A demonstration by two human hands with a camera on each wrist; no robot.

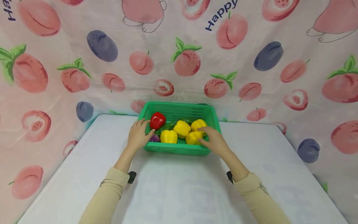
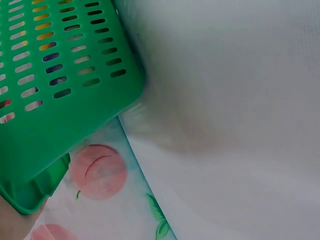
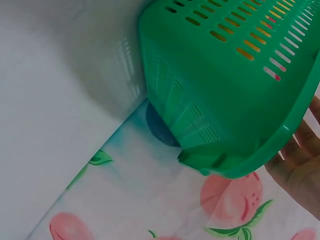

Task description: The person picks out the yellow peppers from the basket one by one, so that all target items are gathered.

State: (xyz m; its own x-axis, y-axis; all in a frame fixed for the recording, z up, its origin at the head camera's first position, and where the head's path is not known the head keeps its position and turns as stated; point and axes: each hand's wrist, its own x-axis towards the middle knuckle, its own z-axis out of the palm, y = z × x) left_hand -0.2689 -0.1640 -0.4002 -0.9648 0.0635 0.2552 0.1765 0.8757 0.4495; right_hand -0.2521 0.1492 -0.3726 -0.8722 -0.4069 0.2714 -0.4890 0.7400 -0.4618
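Note:
A green plastic basket [image 1: 179, 149] holds a red bell pepper [image 1: 158, 120], several yellow bell peppers [image 1: 169, 137], a dark green cucumber-like vegetable [image 1: 167, 127] and a purple vegetable [image 1: 154, 138], mostly hidden. My left hand [image 1: 137, 134] reaches over the basket's left rim, fingers near the red pepper and thumb above the purple one. Over the right rim comes my right hand [image 1: 214, 140], its spread fingers and thumb beside the front right yellow pepper [image 1: 193, 137]; contact is unclear. In the right wrist view, loosely extended fingers [image 3: 300, 155] show beyond the rim.
The basket stands at the back of a white table [image 1: 181, 186], close to a fruit-print cloth [image 1: 167, 71] hanging behind and along the sides. A dark round patch [image 3: 160, 126] shows by the basket's base in the right wrist view.

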